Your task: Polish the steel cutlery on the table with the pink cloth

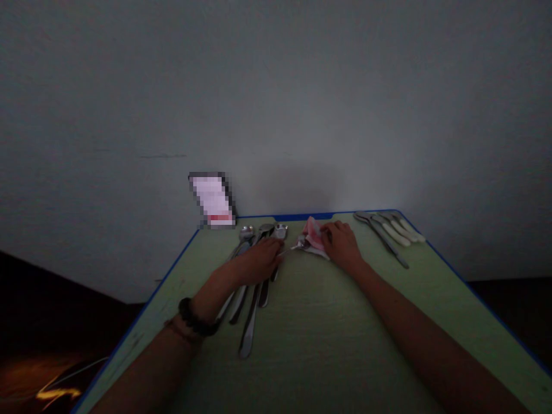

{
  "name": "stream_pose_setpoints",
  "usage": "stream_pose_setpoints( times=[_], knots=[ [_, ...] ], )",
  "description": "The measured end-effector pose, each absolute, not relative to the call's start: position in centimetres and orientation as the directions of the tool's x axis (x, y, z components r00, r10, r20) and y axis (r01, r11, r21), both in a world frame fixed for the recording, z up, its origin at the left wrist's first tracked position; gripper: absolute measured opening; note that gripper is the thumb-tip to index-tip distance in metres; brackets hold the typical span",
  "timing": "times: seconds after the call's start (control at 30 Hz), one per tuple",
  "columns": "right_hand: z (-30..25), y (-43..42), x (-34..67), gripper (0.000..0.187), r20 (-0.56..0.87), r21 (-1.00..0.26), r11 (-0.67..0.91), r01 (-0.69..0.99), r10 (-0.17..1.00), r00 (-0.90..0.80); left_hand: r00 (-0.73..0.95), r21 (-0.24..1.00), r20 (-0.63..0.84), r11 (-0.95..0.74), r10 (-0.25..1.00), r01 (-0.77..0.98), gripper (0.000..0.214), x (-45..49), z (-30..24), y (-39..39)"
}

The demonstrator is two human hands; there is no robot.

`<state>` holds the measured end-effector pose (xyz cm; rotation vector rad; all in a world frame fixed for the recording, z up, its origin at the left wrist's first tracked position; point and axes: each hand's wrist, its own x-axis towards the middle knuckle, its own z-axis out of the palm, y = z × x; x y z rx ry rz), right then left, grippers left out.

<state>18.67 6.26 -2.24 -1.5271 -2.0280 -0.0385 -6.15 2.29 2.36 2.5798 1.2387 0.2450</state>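
My left hand is closed around the handle of a small metal spoon, whose bowl points right. My right hand is closed on a pink cloth and presses it against the spoon's bowl. Both hands rest near the far edge of a green table. Under and beside my left hand lie several metal spoons, handles toward me. A dark bead bracelet is on my left wrist.
At the far right of the table lies another group of cutlery, some pieces with white handles. A blurred-out phone-like object leans against the grey wall at the table's far left corner. The table has a blue rim.
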Motion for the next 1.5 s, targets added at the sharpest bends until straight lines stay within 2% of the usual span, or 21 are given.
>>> stream_pose_setpoints(
  times=[0.2, 0.33, 0.43, 0.5, 0.6, 0.7, 0.77, 0.83, 0.97, 1.1, 1.33, 1.43, 1.5],
  knots=[
    [-2.0, 5.8, 18.2, 0.041, 0.491, -0.315, 0.357, 0.880, 0.854, -0.171, 0.531, 0.242, 0.084, -0.534, 0.843, 0.810, 0.024, -6.0, 3.1, 2.5],
    [-1.7, 5.1, 17.8, 0.048, 0.487, -0.271, 0.383, 0.883, 0.846, -0.217, 0.403, 0.356, 0.061, -0.397, 0.913, 0.846, 0.029, -5.1, 3.7, 2.1],
    [-1.6, 5.2, 18.0, 0.039, 0.463, -0.283, 0.394, 0.875, 0.855, -0.235, 0.330, 0.477, 0.116, -0.345, 0.937, 0.809, 0.028, -4.1, 3.8, 1.7],
    [-1.7, 5.6, 18.3, 0.030, 0.449, -0.334, 0.392, 0.857, 0.866, -0.221, 0.303, 0.570, 0.147, -0.331, 0.942, 0.752, 0.027, -3.4, 3.7, 1.5],
    [-1.8, 6.4, 18.9, 0.029, 0.458, -0.486, 0.375, 0.789, 0.878, -0.135, 0.293, 0.676, 0.153, -0.316, 0.944, 0.666, 0.029, -2.5, 3.0, 1.1],
    [-1.9, 6.9, 19.3, 0.030, 0.495, -0.620, 0.362, 0.696, 0.869, -0.011, 0.300, 0.726, 0.175, -0.329, 0.938, 0.604, 0.031, -1.7, 2.0, 0.8],
    [-2.0, 7.0, 19.4, 0.031, 0.519, -0.648, 0.378, 0.661, 0.855, 0.020, 0.290, 0.747, 0.211, -0.345, 0.934, 0.568, 0.033, -1.4, 1.3, 0.6],
    [-1.9, 6.8, 19.3, 0.032, 0.538, -0.641, 0.406, 0.651, 0.843, 0.003, 0.241, 0.776, 0.252, -0.344, 0.937, 0.529, 0.034, -1.2, 0.8, 0.4],
    [-1.6, 6.4, 18.9, 0.032, 0.546, -0.586, 0.496, 0.641, 0.826, -0.140, 0.132, 0.843, 0.278, -0.307, 0.952, 0.442, 0.036, -1.0, 0.2, 0.4],
    [-1.6, 6.5, 18.9, 0.038, 0.558, -0.562, 0.459, 0.688, 0.825, -0.094, 0.084, 0.873, 0.271, -0.282, 0.959, 0.398, 0.036, -1.0, 0.0, 0.6],
    [-2.1, 6.1, 18.6, 0.040, 0.438, -0.388, 0.455, 0.801, 0.856, -0.274, 0.108, 0.871, 0.262, -0.283, 0.959, 0.401, 0.035, -1.2, 0.0, 0.7],
    [-2.0, 5.9, 18.2, 0.044, 0.391, -0.420, 0.414, 0.808, 0.886, -0.250, 0.104, 0.868, 0.259, -0.279, 0.960, 0.412, 0.034, -1.2, 0.1, 0.7],
    [-1.9, 6.0, 18.0, 0.057, 0.359, -0.464, 0.356, 0.811, 0.913, -0.195, 0.105, 0.869, 0.247, -0.269, 0.963, 0.415, 0.035, -1.1, 0.2, 0.7]
  ],
)
